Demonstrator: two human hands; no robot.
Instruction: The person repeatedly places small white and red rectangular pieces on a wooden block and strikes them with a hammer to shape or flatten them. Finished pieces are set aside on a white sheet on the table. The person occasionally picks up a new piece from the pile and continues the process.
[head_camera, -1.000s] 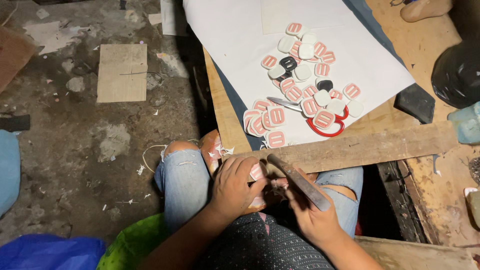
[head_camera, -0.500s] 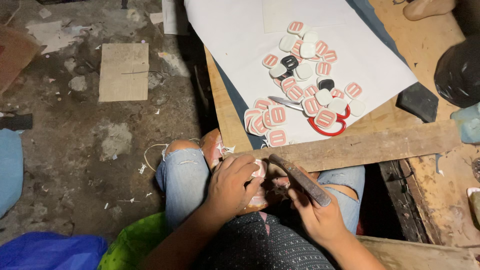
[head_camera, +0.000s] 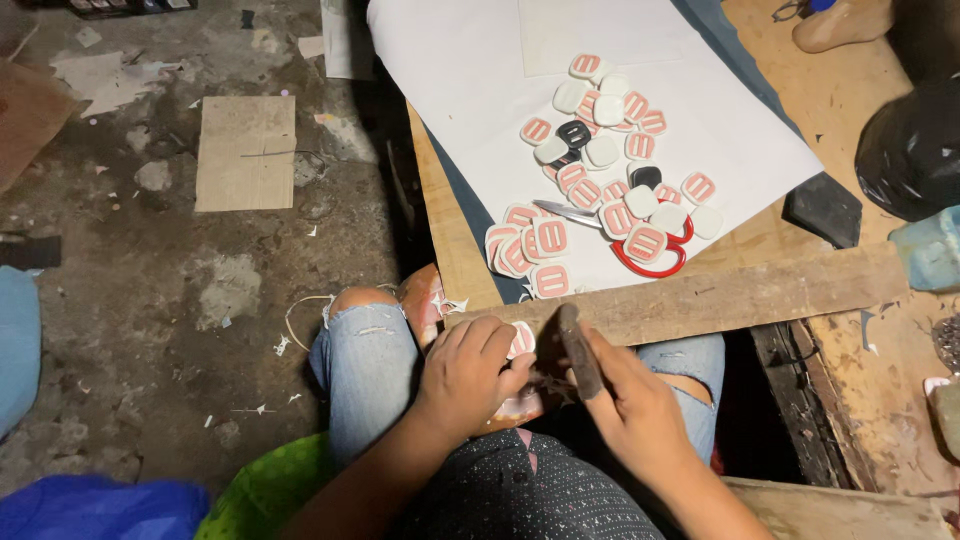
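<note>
Since a moment ago my right hand (head_camera: 640, 415) has swung the dark file (head_camera: 580, 352) up from a slanted lie to nearly upright, and the hands have stayed low over my lap. My left hand (head_camera: 470, 375) is clenched around a small rounded-square piece (head_camera: 520, 340), white with a salmon-pink face, pinching it between thumb and fingers just beside the file's edge. My right hand grips the file with the forefinger laid along it. Both sit just below a rough wooden batten (head_camera: 700, 300) at the near edge of the table (head_camera: 830, 90). On the table a white sheet (head_camera: 470, 70) carries a heap of similar pieces (head_camera: 590, 170), a few of them black, lying over red-handled scissors (head_camera: 650, 262). My knees show through ripped jeans (head_camera: 370, 350).
</note>
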